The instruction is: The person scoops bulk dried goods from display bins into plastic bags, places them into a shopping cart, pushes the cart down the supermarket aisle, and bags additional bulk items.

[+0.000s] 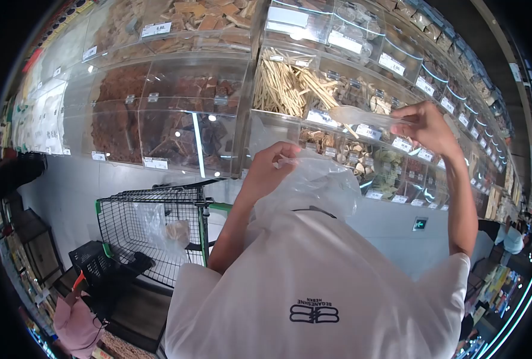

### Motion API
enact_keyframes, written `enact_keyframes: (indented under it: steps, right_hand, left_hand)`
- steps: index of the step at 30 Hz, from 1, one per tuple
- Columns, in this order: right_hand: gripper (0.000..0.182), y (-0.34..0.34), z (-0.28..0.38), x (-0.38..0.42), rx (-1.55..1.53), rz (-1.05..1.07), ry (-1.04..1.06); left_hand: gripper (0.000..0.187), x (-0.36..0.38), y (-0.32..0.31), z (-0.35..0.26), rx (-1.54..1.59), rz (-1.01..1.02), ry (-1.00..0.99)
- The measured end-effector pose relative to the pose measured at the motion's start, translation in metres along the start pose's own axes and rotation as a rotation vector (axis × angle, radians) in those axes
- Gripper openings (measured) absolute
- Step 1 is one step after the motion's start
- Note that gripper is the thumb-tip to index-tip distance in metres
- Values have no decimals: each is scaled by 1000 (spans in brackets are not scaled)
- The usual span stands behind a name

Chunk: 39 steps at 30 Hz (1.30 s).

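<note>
My left hand [274, 166] is closed on the rim of a clear plastic bag [320, 179], which hangs in front of my chest. My right hand [426, 127], off to the right, grips the handle of what looks like a clear plastic scoop [362, 115]. Several pale dried sticks [320, 90] reach from the scoop's end toward the bin. One stick tip pokes out below the scoop. More of these sticks fill a clear bin [281, 84] just beyond my hands.
Tiered clear bins of dried goods with price labels [369, 132] curve around ahead. Reddish-brown pieces [119, 107] fill bins on the left. A wire shopping cart [140, 209] stands at lower left with plastic bags in it. A person in pink [77, 323] is behind it.
</note>
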State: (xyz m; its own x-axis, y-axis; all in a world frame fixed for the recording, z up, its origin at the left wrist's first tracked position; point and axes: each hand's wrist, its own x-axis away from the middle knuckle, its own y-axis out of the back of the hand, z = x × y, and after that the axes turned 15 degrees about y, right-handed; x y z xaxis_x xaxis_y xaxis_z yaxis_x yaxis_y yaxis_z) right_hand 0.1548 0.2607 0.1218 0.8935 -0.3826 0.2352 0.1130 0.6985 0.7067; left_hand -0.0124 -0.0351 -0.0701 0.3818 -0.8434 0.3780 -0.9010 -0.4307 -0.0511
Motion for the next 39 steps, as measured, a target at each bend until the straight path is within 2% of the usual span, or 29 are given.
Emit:
enact_keyframes:
  steps: [1,4,7,11,16,20,23,26,31,32,33,36,39]
  right_hand:
    - [35,-10,1,-16,-41,34,-79]
    - [37,-45,-48,-62,-162,105,-51]
    - [37,-68,-71,-94,-242,144,-165]
    - [41,-85,-95,-114,-438,82,-232]
    - [37,-94,-84,-126,-404,-16,-218]
    - [43,-79,-59,-108,-200,-26,-110]
    - [46,-49,-38,-67,-53,-111,-48]
    - [49,-15,-25,-12,-84,-170,4]
    - [51,-5,21,71,-90,-129,71]
    - [50,-9,30,79,-116,-96,28]
    - [48,-11,40,81,5,3,54]
    - [44,-41,37,82,130,22,203]
    - [43,-52,29,78,-32,-44,13]
  left_hand:
    - [28,4,0,-1,8,-27,2]
    - [27,20,5,-15,-14,-95,60]
    - [26,32,10,-25,-17,-143,110]
    - [25,43,12,-30,19,-193,81]
    - [21,42,13,-20,109,-194,49]
    - [16,40,14,-22,99,-200,47]
    - [12,39,17,-25,97,-195,23]
    - [14,38,17,-29,174,-170,35]
    - [31,31,15,-30,278,-50,-4]
    - [35,30,15,-31,287,-26,-2]
    - [36,30,16,-34,288,2,-5]
    - [40,36,14,-46,292,71,-18]
    - [43,42,11,-51,284,92,-36]
